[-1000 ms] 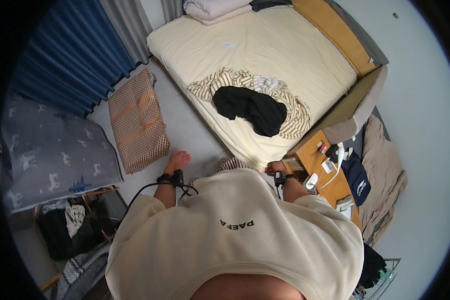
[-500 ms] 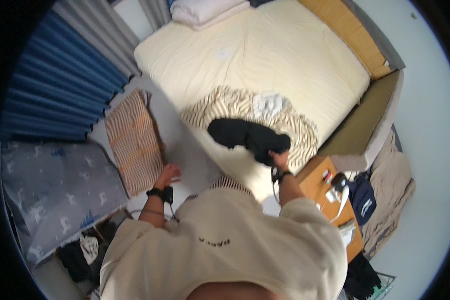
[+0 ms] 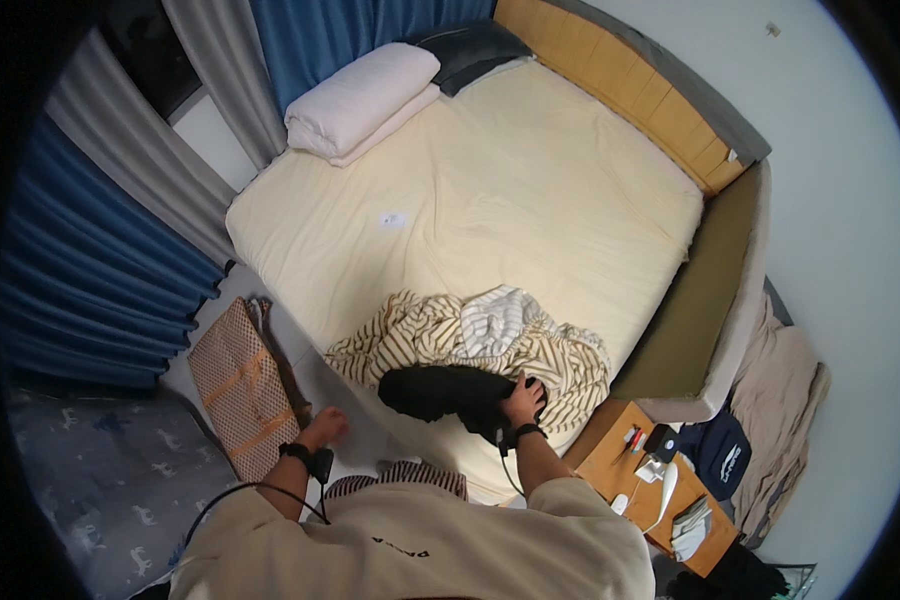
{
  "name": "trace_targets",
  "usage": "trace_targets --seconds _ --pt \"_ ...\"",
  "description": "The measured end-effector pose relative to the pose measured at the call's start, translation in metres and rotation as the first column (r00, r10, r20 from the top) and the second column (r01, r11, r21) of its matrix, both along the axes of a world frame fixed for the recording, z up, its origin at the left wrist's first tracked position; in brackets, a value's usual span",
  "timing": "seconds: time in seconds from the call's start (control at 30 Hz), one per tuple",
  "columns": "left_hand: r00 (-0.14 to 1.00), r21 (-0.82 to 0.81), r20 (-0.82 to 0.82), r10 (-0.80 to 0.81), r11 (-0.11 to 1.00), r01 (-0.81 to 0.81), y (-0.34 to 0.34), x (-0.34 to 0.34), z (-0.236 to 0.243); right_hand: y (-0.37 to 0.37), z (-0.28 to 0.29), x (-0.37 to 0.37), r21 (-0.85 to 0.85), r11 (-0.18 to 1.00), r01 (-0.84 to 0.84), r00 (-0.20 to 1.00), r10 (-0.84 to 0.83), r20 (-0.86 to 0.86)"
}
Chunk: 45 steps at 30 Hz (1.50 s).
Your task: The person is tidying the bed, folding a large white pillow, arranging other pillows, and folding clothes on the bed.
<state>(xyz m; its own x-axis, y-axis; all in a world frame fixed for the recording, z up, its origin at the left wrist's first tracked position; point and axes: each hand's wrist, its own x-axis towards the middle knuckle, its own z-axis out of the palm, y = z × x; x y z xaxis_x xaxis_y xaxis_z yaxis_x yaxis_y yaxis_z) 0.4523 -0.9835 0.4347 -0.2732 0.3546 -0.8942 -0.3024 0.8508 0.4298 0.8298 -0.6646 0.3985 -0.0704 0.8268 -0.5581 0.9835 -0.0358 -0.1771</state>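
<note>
My right hand (image 3: pixel 522 402) grips the right end of a bunched black garment (image 3: pixel 425 393); its exact kind is not plain. The garment lies at the bed's near edge, partly over a crumpled striped cloth (image 3: pixel 435 335) in cream and brown. A paler striped bundle (image 3: pixel 500 318) sits on top of that cloth. My left hand (image 3: pixel 324 430) hangs over the floor left of the bed, holding nothing, with its fingers loosely bent. Bands with small dark devices and cables are on both wrists.
The cream-sheeted bed (image 3: pixel 530 190) fills the middle, with a folded pale pink quilt (image 3: pixel 365 95) and a dark pillow (image 3: pixel 475 52) at its far end. A wooden nightstand (image 3: pixel 595 455) with small items stands right. A folded checked mat (image 3: pixel 235 385) lies left, before blue curtains (image 3: pixel 80 270).
My view has tilted up, showing more of the bed's far end. My right hand stays on the black garment, which looks more bunched. My left hand's fingers have curled in somewhat.
</note>
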Motion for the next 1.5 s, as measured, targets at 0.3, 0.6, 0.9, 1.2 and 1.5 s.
trace_targets --seconds 0.3,0.6,0.9,1.2,1.5 --pt "0.979 0.061 -0.038 -0.202 0.977 0.204 0.068 -0.039 0.026 0.011 -0.049 0.034 0.11 0.983 0.15 0.949 -0.112 -0.296" --pt "0.886 0.152 -0.333 -0.322 0.909 0.387 0.167 -0.063 -0.114 0.025 -0.109 0.146 0.124 0.752 0.647 0.666 -0.479 -0.571" --pt "0.995 0.223 -0.017 -0.099 0.97 0.101 0.252 0.006 -0.167 0.078 -0.178 0.151 -0.588 0.663 0.464 0.073 -0.69 -0.72" --pt "0.836 0.193 0.548 0.037 0.966 -0.17 0.252 0.05 -0.17 0.041 -0.158 0.045 -0.818 0.514 0.258 0.117 -0.857 -0.501" --pt "0.837 0.338 0.213 -0.504 0.842 0.421 0.239 0.105 -0.044 -0.05 -0.144 0.061 -0.88 0.461 0.113 0.259 -0.869 -0.422"
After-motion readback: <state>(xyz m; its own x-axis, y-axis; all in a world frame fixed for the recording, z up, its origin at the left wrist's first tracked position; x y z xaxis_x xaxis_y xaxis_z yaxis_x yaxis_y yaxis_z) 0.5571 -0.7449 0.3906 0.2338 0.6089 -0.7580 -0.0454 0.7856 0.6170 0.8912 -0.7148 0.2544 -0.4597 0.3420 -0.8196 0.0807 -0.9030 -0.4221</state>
